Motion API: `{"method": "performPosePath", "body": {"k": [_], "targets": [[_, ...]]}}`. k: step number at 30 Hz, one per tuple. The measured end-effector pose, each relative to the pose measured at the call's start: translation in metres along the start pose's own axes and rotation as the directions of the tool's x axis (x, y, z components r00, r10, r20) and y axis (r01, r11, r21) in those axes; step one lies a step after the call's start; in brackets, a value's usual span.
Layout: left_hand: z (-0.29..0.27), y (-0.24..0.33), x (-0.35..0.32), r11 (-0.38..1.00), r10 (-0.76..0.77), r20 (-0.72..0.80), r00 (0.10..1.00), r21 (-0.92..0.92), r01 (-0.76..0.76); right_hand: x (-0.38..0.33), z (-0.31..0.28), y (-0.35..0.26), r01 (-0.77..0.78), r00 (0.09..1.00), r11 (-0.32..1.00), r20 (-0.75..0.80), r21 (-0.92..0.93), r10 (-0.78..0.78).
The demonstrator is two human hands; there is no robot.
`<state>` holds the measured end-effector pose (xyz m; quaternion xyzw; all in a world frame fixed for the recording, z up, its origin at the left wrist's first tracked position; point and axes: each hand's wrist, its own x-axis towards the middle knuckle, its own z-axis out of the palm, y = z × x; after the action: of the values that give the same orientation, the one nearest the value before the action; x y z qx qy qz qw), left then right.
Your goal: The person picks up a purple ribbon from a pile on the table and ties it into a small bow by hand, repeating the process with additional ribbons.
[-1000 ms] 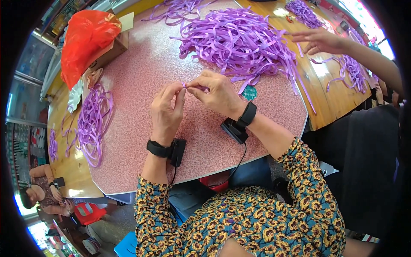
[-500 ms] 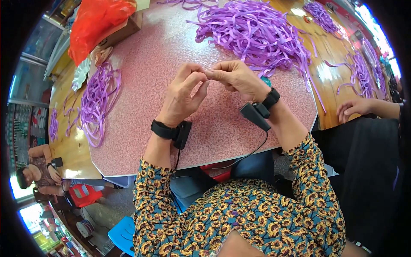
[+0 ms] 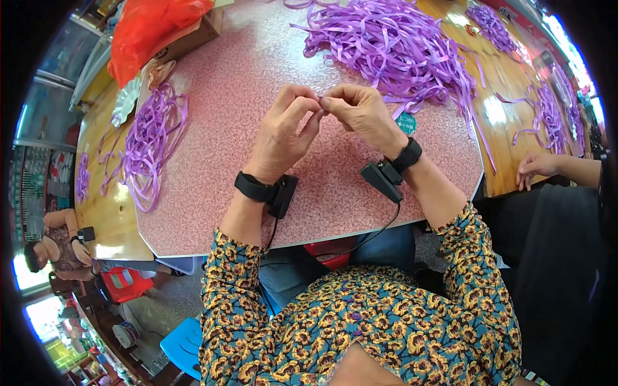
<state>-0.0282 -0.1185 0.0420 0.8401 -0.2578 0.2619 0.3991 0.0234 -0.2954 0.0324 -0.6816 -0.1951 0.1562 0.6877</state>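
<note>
At the left of my feed I see a loose tangle of flat purple ribbons (image 3: pixel 149 123), below a crumpled red plastic bag (image 3: pixel 151 35). Near the frame's centre, over the pink speckled counter (image 3: pixel 219 148), the left grip (image 3: pixel 278 132) is narrow, fingertips pinched on a tiny purple piece (image 3: pixel 321 98) that I can barely make out; the right grip (image 3: pixel 365 117) pinches it too. At upper right I see a large purple ribbon heap (image 3: pixel 393 55), a teal tag (image 3: pixel 406 122) below it, and at the right edge another person's hand (image 3: pixel 537 165)
</note>
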Motion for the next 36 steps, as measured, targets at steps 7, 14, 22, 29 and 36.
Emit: {"method": "performPosePath", "body": {"k": [7, 14, 22, 29, 36], "targets": [[0.006, 0.003, 0.000, 0.999, -0.041, -0.129, 0.991, 0.006, 0.042, 0.000, 0.001, -0.001, -0.105, 0.994, 0.966, 0.035, 0.238, 0.099], [0.011, -0.002, -0.006, 0.836, -0.366, -0.043, 0.930, -0.454, 0.308, -0.001, 0.005, -0.002, -0.210, 0.978, 0.861, 0.108, 0.463, 0.180], [0.009, -0.007, -0.009, 0.495, -0.516, 0.173, 0.839, -0.739, 0.457, -0.004, 0.010, -0.007, 0.069, 0.997, 0.990, 0.035, 0.122, -0.074], [0.006, -0.009, -0.011, 0.320, -0.538, 0.287, 0.792, -0.800, 0.507, -0.003, 0.007, 0.003, 0.258, 0.965, 0.961, -0.027, -0.102, -0.262], [0.003, -0.010, -0.010, 0.353, -0.548, 0.282, 0.788, -0.776, 0.523, -0.003, 0.001, -0.003, 0.259, 0.966, 0.955, 0.049, -0.143, -0.255]]}}
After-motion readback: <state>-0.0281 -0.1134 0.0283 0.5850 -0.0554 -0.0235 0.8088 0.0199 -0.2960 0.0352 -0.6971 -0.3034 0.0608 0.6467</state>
